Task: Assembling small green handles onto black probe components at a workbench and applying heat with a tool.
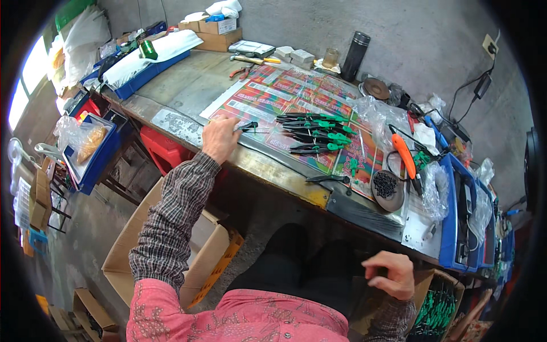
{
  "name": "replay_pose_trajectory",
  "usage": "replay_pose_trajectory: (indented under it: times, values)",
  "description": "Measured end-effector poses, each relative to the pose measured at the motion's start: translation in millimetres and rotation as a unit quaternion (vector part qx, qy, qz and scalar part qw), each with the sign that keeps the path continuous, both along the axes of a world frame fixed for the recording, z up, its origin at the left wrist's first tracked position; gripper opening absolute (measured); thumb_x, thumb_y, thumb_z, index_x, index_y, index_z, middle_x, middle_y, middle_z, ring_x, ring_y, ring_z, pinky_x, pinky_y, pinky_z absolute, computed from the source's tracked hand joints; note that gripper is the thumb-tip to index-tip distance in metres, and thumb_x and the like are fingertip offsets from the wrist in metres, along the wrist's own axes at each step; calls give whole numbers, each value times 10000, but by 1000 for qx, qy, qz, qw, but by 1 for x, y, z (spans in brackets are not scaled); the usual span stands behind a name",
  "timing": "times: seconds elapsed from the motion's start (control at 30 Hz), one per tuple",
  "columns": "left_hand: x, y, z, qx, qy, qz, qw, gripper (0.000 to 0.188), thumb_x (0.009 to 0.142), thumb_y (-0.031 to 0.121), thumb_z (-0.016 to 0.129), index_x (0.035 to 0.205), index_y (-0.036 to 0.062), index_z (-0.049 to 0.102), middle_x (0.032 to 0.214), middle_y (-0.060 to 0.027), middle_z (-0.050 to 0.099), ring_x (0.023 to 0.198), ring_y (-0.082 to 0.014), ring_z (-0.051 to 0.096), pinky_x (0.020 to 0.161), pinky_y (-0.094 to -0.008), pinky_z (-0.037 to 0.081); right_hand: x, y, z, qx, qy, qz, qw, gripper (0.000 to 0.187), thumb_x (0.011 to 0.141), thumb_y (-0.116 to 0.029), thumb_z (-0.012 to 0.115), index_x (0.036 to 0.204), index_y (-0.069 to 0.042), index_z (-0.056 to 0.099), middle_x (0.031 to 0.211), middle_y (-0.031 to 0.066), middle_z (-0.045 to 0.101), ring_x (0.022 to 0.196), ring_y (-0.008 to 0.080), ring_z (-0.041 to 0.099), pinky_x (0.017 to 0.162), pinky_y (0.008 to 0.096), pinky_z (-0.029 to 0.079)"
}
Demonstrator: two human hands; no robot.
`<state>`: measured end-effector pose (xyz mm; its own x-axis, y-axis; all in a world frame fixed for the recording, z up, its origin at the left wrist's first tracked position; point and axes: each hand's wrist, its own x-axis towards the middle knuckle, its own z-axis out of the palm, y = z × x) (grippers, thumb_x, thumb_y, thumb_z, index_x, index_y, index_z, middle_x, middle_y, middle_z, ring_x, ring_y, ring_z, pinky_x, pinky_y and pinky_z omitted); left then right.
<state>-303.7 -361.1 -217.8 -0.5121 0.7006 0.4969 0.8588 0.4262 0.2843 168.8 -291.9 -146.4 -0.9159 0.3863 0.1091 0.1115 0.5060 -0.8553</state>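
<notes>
My left hand (221,138) is at the near edge of the workbench, its fingers closed round the end of a small black piece (247,126) with thin metal prongs. Part of that piece is hidden by the fingers. To its right lies a pile of slim black pieces with green ends (316,134). My right hand (393,275) hangs off the bench beside my lap. Its fingers are bent, with a gap between thumb and forefinger and nothing visible in them. Below it stands a carton of green and black pieces (436,308).
A patterned printed sheet (256,97) covers part of the workbench (194,74). On the right are an orange-handled tool (403,154), a round dish of small black parts (387,188) and blue bins (453,216). A hammer (248,58) and black flask (356,56) are farther back. An open carton (199,251) sits below.
</notes>
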Motion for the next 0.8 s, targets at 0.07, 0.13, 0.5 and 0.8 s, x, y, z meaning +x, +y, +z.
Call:
replay_pose_trajectory:
  times: [0.07, 0.13, 0.5, 0.8]
  values:
    - [-1, 12, -5, -28, -3, 7, 1000, 279, 775, 202, 696, 1034, 99, 681, 949, -135, 632, 909, -327, 619, 767, -443, 482, -22, -2, -8, 0, -2, -8, 1000, 328, 721, -87, 774, 1029, -25, 680, 750, 67, 623, 625, 149, 591, 580, 256, 464]
    - [-5, 20, -10, -75, 3, 19, 997, 212, 767, 213, 715, 936, 90, 677, 979, -129, 618, 913, -326, 622, 761, -488, 470, -35, -2, -18, -5, -1, -8, 1000, 328, 725, -73, 769, 1036, -24, 677, 756, 67, 619, 617, 143, 582, 574, 255, 460]
    - [-10, 26, -20, -7, -8, 19, 1000, 172, 784, 159, 682, 928, 75, 638, 873, -120, 636, 873, -326, 610, 749, -441, 481, -41, -17, 3, 35, 71, 178, 981, 416, 733, -196, 798, 1083, -15, 662, 860, 111, 670, 685, 217, 650, 578, 285, 522]
    - [76, -26, 21, 196, -278, -157, 927, 128, 852, -14, 590, 979, -35, 588, 725, -63, 613, 562, -106, 586, 486, -234, 465, -62, -18, -11, 75, 31, -25, 996, 369, 753, -65, 755, 1096, -15, 627, 749, 63, 577, 609, 142, 575, 551, 267, 464]
